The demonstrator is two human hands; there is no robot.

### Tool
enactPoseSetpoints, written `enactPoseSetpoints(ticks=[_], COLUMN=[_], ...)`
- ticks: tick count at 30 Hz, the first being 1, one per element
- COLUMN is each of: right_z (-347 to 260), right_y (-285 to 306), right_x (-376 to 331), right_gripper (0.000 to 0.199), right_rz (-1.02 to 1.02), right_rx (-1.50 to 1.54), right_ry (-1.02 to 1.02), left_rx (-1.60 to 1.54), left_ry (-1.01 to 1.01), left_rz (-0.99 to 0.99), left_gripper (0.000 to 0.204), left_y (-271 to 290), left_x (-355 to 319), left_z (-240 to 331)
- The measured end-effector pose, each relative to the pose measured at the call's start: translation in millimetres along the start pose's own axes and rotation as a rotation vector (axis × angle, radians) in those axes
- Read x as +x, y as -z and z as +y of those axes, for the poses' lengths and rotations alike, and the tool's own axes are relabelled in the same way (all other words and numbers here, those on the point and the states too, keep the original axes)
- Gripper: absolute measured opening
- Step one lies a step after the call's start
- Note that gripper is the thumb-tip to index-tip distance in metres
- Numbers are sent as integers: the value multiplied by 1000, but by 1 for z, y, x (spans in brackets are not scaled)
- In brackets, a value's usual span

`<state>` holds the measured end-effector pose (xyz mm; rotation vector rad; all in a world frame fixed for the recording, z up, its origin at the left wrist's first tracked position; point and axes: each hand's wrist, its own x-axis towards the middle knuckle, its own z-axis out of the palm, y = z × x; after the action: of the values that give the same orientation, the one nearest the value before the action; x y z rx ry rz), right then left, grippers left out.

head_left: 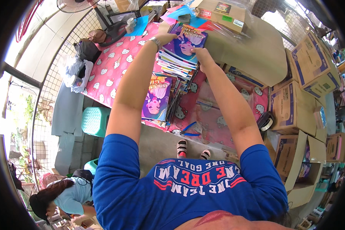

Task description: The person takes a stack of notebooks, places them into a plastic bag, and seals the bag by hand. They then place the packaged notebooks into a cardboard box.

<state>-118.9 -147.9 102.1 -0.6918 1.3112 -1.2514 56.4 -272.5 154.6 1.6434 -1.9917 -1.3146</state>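
A tall stack of notebooks with purple cartoon covers point(182, 51) stands on a table covered in a pink cloth with white cat faces point(115, 65). My left hand point(165, 38) grips the stack's far left corner; a watch is on that wrist. My right hand point(201, 55) holds the stack's right edge. A second, lower pile of spiral-bound notebooks point(159, 97) lies nearer to me, under my left forearm.
Blue-handled pliers point(188, 131) lie at the table's near edge. Cardboard boxes point(295, 103) are piled on the right, an open one point(299, 161) by my right arm. A teal stool point(96, 120) stands left. Another person point(61, 195) crouches at lower left.
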Motion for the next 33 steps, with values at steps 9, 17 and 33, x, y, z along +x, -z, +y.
enactPoseSetpoints(ticks=[9, 17, 33], right_z=[0, -1, 5], right_y=[24, 37, 41], right_x=[-13, -10, -4], right_gripper=[76, 72, 59], right_rz=[47, -19, -121], right_rx=[74, 212, 240], right_ry=[12, 20, 71], left_rx=[75, -64, -243], left_ry=[-54, 63, 63], left_rz=[-123, -37, -82], left_gripper=[52, 44, 38], left_y=[-33, -18, -16], left_x=[-14, -31, -31], left_z=[20, 42, 41])
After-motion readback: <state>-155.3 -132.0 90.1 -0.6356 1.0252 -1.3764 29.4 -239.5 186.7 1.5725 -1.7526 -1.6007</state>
